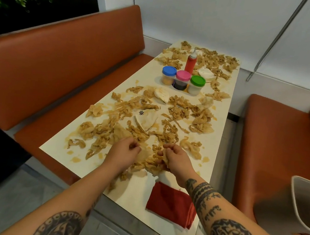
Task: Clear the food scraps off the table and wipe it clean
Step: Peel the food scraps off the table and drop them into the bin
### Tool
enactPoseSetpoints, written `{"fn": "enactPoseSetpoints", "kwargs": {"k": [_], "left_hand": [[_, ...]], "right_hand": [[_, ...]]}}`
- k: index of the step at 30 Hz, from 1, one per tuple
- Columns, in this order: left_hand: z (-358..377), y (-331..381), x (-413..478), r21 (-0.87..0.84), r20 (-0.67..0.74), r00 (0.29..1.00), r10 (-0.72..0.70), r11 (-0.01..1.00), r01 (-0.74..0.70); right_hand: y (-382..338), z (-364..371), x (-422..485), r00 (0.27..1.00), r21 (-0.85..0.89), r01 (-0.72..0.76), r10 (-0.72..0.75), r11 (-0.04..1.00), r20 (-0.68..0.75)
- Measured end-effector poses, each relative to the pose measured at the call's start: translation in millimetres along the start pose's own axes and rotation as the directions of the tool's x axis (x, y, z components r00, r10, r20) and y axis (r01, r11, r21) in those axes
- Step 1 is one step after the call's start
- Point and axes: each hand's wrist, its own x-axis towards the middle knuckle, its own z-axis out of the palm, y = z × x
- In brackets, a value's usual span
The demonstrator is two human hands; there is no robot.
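Over the near table [140, 194] end, left hand [124, 150] pinches and right hand [175, 158] clutches food scraps [179, 108].

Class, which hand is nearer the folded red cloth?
Right. The right hand sits just beyond the red cloth; the left hand is farther away, up and leftward.

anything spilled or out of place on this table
Yes: food scraps are strewn over nearly the whole table, with brownish sauce smears between them, even around the condiment jars.
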Motion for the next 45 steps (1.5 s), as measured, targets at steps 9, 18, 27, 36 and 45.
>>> {"fn": "enactPoseSetpoints", "kwargs": {"k": [9, 18, 27, 36, 45], "left_hand": [[-13, 58, -2, -0.405, 0.052, 0.998, -0.04, 0.912, 0.058], [-2, 77, -6, -0.475, 0.186, 0.981, 0.06, 0.879, 0.037], [-22, 23, 13, -0.419, 0.039, 0.992, -0.123, 0.899, 0.128], [8, -40, 17, 0.269, 0.121, 0.99, -0.077, 0.962, 0.042], [21, -36, 20, 0.372, 0.084, 0.996, 0.013, 0.927, -0.043]], "right_hand": [[-19, 18, -7, 0.988, 0.32, -0.149, 0.15, 0.935, 0.024], [-36, 15, -7, 0.999, 0.364, -0.052, 0.045, 0.93, 0.028], [-28, -4, -1, 0.983, 0.24, 0.065, -0.021, 0.969, -0.183], [-18, -5, 2, 0.989, 0.322, -0.045, 0.088, 0.946, -0.122], [-6, -19, 16, 0.973, 0.319, -0.118, 0.173, 0.94, -0.15]]}}
